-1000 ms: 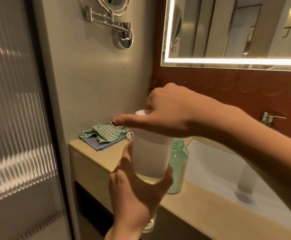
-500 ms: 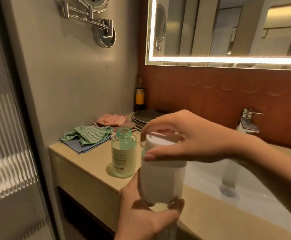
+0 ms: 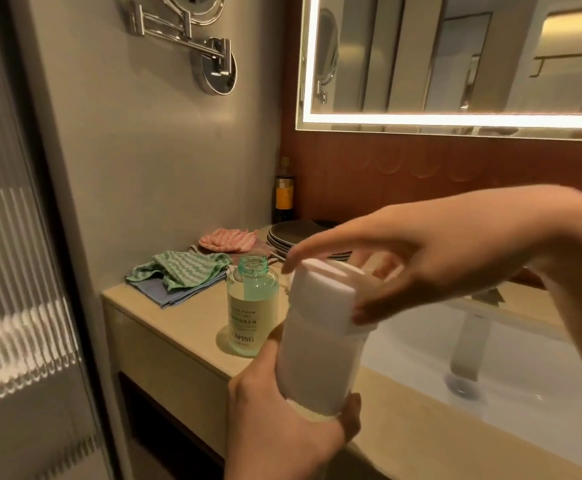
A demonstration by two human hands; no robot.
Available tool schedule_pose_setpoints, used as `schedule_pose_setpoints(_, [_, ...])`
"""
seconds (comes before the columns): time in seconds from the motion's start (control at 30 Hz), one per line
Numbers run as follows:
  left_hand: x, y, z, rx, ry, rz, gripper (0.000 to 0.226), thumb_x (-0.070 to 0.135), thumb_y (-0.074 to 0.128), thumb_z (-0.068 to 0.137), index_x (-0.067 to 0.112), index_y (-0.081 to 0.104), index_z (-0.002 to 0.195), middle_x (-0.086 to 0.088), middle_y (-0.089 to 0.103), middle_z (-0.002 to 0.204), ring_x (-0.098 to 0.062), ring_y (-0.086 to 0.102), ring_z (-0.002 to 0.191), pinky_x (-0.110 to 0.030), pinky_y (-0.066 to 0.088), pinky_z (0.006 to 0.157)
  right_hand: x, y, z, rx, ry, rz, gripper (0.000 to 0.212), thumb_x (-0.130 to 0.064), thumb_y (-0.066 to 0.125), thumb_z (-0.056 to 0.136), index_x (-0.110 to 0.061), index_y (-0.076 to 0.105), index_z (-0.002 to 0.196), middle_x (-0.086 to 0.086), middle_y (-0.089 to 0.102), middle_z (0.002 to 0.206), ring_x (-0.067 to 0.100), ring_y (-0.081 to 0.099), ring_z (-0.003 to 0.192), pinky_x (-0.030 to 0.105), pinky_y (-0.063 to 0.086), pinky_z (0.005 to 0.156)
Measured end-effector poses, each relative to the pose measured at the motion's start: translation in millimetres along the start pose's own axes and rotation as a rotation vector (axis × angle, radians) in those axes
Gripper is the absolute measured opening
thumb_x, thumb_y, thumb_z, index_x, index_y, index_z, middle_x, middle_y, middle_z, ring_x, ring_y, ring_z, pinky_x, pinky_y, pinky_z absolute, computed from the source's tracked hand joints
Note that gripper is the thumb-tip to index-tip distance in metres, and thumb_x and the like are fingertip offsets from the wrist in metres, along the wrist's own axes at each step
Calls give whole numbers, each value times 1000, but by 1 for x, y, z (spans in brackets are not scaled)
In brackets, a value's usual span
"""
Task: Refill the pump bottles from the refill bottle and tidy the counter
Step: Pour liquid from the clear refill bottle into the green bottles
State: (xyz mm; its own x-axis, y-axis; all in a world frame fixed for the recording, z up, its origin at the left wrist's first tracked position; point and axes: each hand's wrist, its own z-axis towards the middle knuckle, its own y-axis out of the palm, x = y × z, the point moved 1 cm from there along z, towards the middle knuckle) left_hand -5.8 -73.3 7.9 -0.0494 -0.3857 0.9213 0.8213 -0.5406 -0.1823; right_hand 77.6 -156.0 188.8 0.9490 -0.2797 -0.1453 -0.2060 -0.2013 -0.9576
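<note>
Refill bottle point(image 3: 320, 355) hangs near upright over the table's point(image 3: 185, 323) front edge, just left of the sink point(image 3: 542, 375). Left hand's point(image 3: 282, 420) fingers point(image 3: 350, 414) wrap its base. Right hand's point(image 3: 421, 258) fingers point(image 3: 317, 247) arch over its cap point(image 3: 327, 292), thumb on the cap's lower rim. Uncapped green bottle point(image 3: 252, 306) stands on the table, left of the sink. Cloths point(image 3: 178, 275) lie farther left of the sink, bare table between.

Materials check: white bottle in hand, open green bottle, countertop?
White bottle: probably plastic, opaque and matte, with no glare.
Green bottle: see-through tinted glass or plastic, cannot tell which. It has glossy highlights and a printed label.
Countertop: beige stone or stone-look, smooth with a faint sheen.
</note>
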Motion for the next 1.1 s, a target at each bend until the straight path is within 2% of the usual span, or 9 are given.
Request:
schedule_pose_setpoints(0.13, [1, 4, -3, 26, 95, 60, 52, 40, 81, 40, 53, 48, 77, 48, 52, 82, 25, 49, 80, 1, 40, 54, -6, 6, 6, 68, 57, 36, 78, -82, 30, 58, -56, 33, 132, -22, 49, 134, -4, 52, 106, 18, 40, 89])
schedule_pose_setpoints(0.27, [2, 6, -5, 50, 108, 56, 56, 34, 82, 40, 54, 44, 76, 55, 46, 80, 27, 47, 84, 2, 40, 57, -8, 19, 21, 161, 129, -166, 75, -81, 26, 72, -25, 60, 108, -3, 64, 88, 11, 65, 71, 19, 51, 57])
schedule_pose_setpoints(0.37, [-7, 4, -6, 42, 55, 27, 57, 29, 85, 40, 49, 45, 75, 40, 57, 79, 26, 48, 83, 0, 41, 57, -1, 11, 13, 40, -31, -71, 39, -59, 51, 83, -49, 47, 120, -21, 56, 117, 1, 57, 100, 17, 49, 79])
schedule_pose_setpoints(0.5, [-4, 1, -5, 13, 125, 54, 57, 36, 79, 40, 63, 52, 82, 46, 55, 80, 22, 53, 79, 2, 39, 58, 0, 7, 9, 61, 7, 102, 66, -78, 41, 63, -63, 31, 127, -33, 42, 133, -5, 46, 116, 18, 38, 93])
schedule_pose_setpoints(0.6, [-7, 4, -4, 40, 41, 23, 74, 31, 85, 40, 62, 52, 99, 34, 60, 75, 21, 52, 82, 4, 38, 57, 0, 15, 20, 119, 180, 2, 86, -87, 21, 55, -33, 49, 116, -2, 62, 101, 12, 66, 81, 23, 57, 65])
schedule_pose_setpoints(0.7, [-8, 4, -3, -4, -11, 48, 81, 28, 90, 41, 50, 49, 108, 24, 55, 76, 10, 54, 76, 3, 38, 54, 3, 18, 26, 122, 140, -9, 75, -81, 29, 63, -22, 58, 99, -2, 63, 78, 12, 67, 61, 17, 52, 49])
schedule_pose_setpoints(0.87, [-8, 1, -3, -64, 25, 28, 60, 24, 90, 43, 48, 49, 79, 29, 60, 89, 19, 52, 83, 0, 41, 56, 13, 7, 10, -11, -36, 202, 49, -63, 58, 75, -66, 37, 120, -37, 44, 127, -4, 56, 106, 16, 49, 83])
schedule_pose_setpoints(0.97, [-10, 4, -1, -36, 116, 12, 58, 23, 87, 44, 49, 50, 79, 38, 58, 86, 19, 53, 84, 0, 41, 56, 9, 10, 14, 38, 8, 224, 63, -80, 45, 68, -63, 31, 127, -29, 46, 130, -3, 54, 103, 17, 53, 75])
schedule_pose_setpoints(1.1, [-4, 5, -1, -69, 30, -8, 63, 24, 87, 48, 52, 42, 81, 23, 60, 80, 14, 53, 82, -2, 42, 58, 2, 21, 25, 155, 126, -18, 79, -83, 31, 62, -28, 53, 115, -4, 62, 82, 11, 65, 64, 17, 53, 49])
